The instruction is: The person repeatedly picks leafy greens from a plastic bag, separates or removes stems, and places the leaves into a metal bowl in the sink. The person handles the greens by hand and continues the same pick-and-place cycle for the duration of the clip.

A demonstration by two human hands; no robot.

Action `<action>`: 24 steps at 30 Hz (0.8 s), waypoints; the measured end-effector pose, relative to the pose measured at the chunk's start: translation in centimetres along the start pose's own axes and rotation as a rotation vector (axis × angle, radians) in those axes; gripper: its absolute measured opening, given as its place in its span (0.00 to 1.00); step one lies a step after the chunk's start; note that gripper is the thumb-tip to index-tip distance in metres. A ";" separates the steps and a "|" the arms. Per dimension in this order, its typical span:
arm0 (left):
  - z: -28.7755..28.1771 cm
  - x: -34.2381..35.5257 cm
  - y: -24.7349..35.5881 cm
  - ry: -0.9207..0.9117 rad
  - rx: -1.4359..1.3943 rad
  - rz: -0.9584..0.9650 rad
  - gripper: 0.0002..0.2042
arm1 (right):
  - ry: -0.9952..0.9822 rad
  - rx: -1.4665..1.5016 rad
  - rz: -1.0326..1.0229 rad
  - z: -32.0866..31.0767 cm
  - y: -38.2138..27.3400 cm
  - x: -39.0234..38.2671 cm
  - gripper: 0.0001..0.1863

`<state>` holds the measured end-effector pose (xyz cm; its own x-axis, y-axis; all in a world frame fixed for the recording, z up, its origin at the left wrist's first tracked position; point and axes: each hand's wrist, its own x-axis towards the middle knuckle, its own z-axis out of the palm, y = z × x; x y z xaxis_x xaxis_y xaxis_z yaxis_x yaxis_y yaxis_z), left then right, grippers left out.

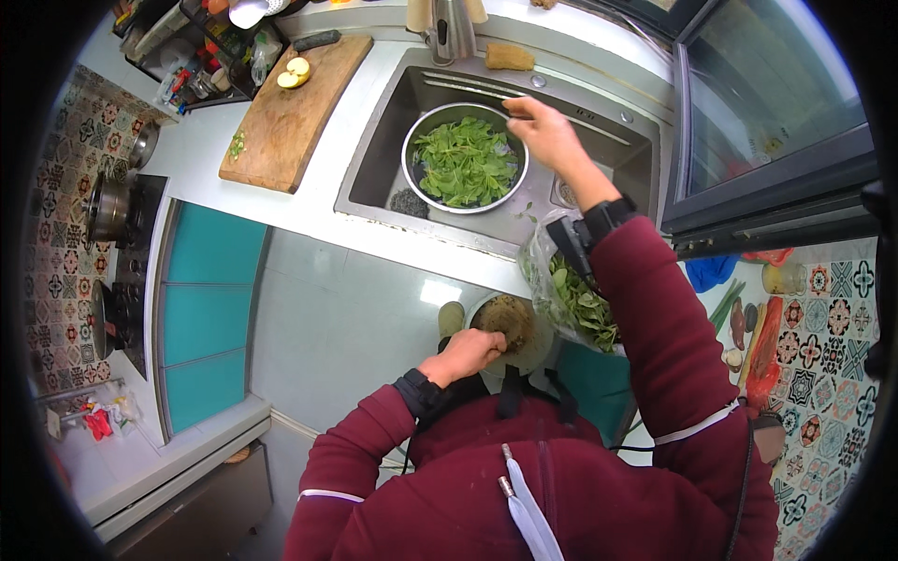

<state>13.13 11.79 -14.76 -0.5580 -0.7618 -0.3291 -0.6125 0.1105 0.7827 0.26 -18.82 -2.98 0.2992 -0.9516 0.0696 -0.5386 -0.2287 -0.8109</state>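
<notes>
Nearest the body, toward five o'clock from the view's middle: bare left hand [475, 355], fingers curled together at a round, pale-rimmed container [541, 349] with coarse brown contents [511, 316]; impossible to tell a pinch from an empty curl. At three o'clock, beneath the maroon right sleeve [659, 313]: crinkled, clear plastic bag [541, 266] of green leafy stems [582, 301]; probably light, slack and easily torn, best taken by gathered film.

At eleven o'clock, in a rectangular grey metal sink [376, 173]: dark, wiry scrubbing pad [409, 203], springy by its look. At twelve: round, shiny metal bowl [405, 161] heaped with loose, bright-green leaves [463, 161]. Likely soft, limp leaves, slippery if wet and easily bruised; scoop loosely from below. Stiff, smooth bowl, heavier with any water inside; grasp by opposite sides of the rim.

Beside that rim, toward one o'clock: bare right hand [543, 131], fingers bent, thumb apart, nothing visible between.

Farther, toward ten or eleven: flat, scuffed wooden chopping board [297, 126] bearing smooth, yellow-skinned, pale-fleshed cut pieces [295, 73].
</notes>
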 end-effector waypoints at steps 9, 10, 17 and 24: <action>-1.7 0.9 3.6 0.000 -0.130 -0.019 0.09 | -0.046 0.312 -0.010 -11.3 -1.6 -15.9 0.11; -2.4 1.1 4.7 -0.012 -0.098 0.001 0.13 | 0.027 0.299 0.034 -11.9 -1.3 -18.4 0.11; -6.0 3.1 12.0 -0.029 0.040 0.120 0.08 | 0.345 0.220 0.305 -15.0 3.6 -31.3 0.09; -12.7 2.9 10.9 0.152 -0.441 0.090 0.05 | 0.386 0.167 0.371 -14.9 2.4 -35.1 0.04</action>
<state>11.93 2.73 -0.46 -0.4892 -0.8501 -0.1947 -0.2510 -0.0766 0.9650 -23.23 11.00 1.31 -0.2136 -0.9753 -0.0561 -0.4111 0.1419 -0.9005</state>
